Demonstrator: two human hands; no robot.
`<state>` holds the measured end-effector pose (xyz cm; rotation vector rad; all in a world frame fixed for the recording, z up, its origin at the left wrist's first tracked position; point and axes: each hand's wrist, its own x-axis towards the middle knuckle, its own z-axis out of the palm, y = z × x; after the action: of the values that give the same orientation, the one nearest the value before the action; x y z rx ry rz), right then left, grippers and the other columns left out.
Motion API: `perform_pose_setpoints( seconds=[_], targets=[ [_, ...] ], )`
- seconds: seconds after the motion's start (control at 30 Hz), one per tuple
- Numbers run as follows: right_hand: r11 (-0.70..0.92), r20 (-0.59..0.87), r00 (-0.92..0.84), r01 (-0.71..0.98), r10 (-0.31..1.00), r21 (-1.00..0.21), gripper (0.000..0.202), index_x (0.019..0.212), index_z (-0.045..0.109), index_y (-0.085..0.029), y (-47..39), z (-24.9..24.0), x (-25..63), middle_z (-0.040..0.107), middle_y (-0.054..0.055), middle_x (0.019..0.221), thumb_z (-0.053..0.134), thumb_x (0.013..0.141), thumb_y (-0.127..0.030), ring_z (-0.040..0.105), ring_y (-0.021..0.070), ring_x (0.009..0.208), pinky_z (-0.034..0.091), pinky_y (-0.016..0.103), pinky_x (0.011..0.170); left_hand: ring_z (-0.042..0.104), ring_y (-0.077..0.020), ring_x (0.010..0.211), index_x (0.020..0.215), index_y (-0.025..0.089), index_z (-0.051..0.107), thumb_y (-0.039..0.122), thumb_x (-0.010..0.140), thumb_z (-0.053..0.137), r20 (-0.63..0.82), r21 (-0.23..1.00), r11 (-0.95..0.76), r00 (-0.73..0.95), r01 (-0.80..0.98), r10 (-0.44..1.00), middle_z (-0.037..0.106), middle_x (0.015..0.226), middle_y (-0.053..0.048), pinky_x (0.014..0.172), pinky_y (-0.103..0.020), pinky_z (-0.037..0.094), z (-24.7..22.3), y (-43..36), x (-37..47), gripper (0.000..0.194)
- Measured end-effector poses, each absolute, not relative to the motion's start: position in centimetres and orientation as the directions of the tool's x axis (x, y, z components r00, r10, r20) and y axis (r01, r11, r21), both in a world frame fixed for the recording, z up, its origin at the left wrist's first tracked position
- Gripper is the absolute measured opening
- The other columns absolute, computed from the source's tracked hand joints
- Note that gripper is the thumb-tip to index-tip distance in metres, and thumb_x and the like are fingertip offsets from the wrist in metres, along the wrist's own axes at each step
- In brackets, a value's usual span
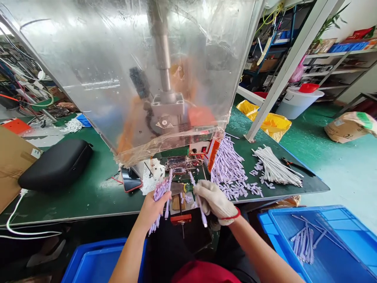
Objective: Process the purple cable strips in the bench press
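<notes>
My bare left hand (154, 210) is closed round a bundle of thin purple cables (160, 189), one of them standing apart by the thumb. In my right hand (212, 199), which wears a white glove with a red cuff, a single purple cable (202, 210) is pinched and slants down toward me. Just beyond both hands sits a small metal fixture (178, 165) at the foot of the machine. Between the hands lies a scraper-like blade (176, 188) with a green and yellow handle. The fingertips of my right hand are partly hidden.
A clear plastic guard (118, 78) hangs over the press. Right of it lie a heap of purple pieces (228, 167) and a bundle of white sticks (277, 167). Blue bins (332, 214) stand low at the right and left. A black case (55, 165) and a phone (131, 179) lie left.
</notes>
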<state>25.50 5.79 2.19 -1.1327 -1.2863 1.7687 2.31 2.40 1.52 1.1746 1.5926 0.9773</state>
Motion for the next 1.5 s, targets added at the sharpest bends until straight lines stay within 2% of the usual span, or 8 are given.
perform_pose_setpoints(
  seconds=[0.2,0.67,0.9,1.03,1.13,1.37,1.43,1.5],
  targets=[
    [-0.34,-0.319,-0.309,-0.013,0.896,-0.94,0.036,0.069,0.046,-0.022,7.8,-0.6,20.7,0.054,-0.005,0.043,0.061,0.08,-0.052,0.045,0.0095,0.029,0.034,0.019,0.028,0.041,-0.0129,0.04,0.069,0.016,0.069,0.058,0.076,0.066,-0.167,0.951,0.234,-0.298,0.203,0.94,0.039,0.037,0.007,0.049,-0.026,0.04,0.4,-0.2,0.7,0.042],
    [-0.451,-0.399,-0.294,-0.136,0.869,-0.882,0.027,0.071,0.049,-0.021,9.3,-0.7,19.5,0.058,-0.004,0.049,0.064,0.077,-0.043,0.044,0.0076,0.03,0.031,0.018,0.027,0.043,-0.0112,0.041,0.068,0.015,0.071,0.056,0.078,0.067,-0.194,0.946,0.262,-0.316,0.19,0.929,0.049,0.043,0.003,0.046,-0.024,0.038,-0.3,-1.1,0.4,0.042],
    [-0.44,-0.41,-0.27,-0.06,0.871,-0.896,0.03,0.071,0.048,-0.022,9.2,-0.4,19.7,0.055,-0.004,0.048,0.064,0.077,-0.046,0.043,0.0092,0.031,0.033,0.021,0.03,0.039,-0.0086,0.043,0.068,0.014,0.07,0.048,0.079,0.068,-0.217,0.954,0.25,-0.192,0.164,0.957,0.066,0.061,-0.003,0.046,-0.024,0.037,0.5,-0.8,0.5,0.036],
    [-0.216,-0.224,-0.118,0.075,0.968,-0.974,0.035,0.074,0.054,-0.021,8.1,1.1,20.6,0.058,-0.003,0.054,0.067,0.078,-0.053,0.051,0.011,0.042,0.038,0.022,0.039,0.041,-0.0091,0.045,0.062,0.015,0.068,0.046,0.08,0.07,-0.224,0.953,0.237,-0.089,0.189,0.971,0.061,0.056,-0.001,0.049,-0.024,0.038,0.8,-0.2,0.4,0.036],
    [-0.075,-0.09,-0.171,0.093,0.981,-0.993,0.035,0.083,0.061,-0.019,7.1,2.3,21.2,0.063,-0.001,0.066,0.067,0.079,-0.053,0.054,0.0114,0.053,0.042,0.022,0.049,0.043,-0.0098,0.045,0.054,0.016,0.063,0.045,0.079,0.07,-0.228,0.941,0.229,-0.033,0.25,0.973,0.055,0.049,0.001,0.049,-0.024,0.038,1.3,0.3,0.8,0.039],
    [-0.124,-0.097,-0.261,-0.09,0.961,-0.988,0.034,0.071,0.054,-0.018,5.2,2.7,20.8,0.053,-0.003,0.053,0.063,0.086,-0.047,0.046,0.0085,0.044,0.036,0.02,0.043,0.045,-0.0113,0.045,0.047,0.019,0.052,0.04,0.085,0.064,-0.194,0.936,0.138,0.148,0.325,0.97,0.051,0.044,0.002,0.051,-0.025,0.037,2.9,1.1,2.4,0.045],
    [-0.133,-0.103,-0.171,-0.181,0.98,-0.974,0.033,0.071,0.053,-0.019,5.7,2.8,22.1,0.051,-0.004,0.053,0.064,0.084,-0.047,0.043,0.0077,0.041,0.033,0.02,0.041,0.045,-0.0116,0.046,0.047,0.02,0.05,0.04,0.086,0.063,-0.177,0.936,0.102,0.201,0.336,0.963,0.048,0.042,0.002,0.054,-0.026,0.038,3.0,1.0,2.2,0.046],
    [-0.086,-0.105,0.061,-0.25,0.993,-0.964,0.032,0.076,0.053,-0.02,7.4,3.1,25.1,0.052,-0.004,0.056,0.063,0.083,-0.05,0.042,0.008,0.041,0.033,0.02,0.04,0.044,-0.012,0.046,0.054,0.019,0.058,0.042,0.086,0.063,-0.199,0.94,0.12,0.227,0.318,0.953,0.046,0.042,0.003,0.055,-0.026,0.038,2.7,0.8,1.6,0.04]
  ],
)
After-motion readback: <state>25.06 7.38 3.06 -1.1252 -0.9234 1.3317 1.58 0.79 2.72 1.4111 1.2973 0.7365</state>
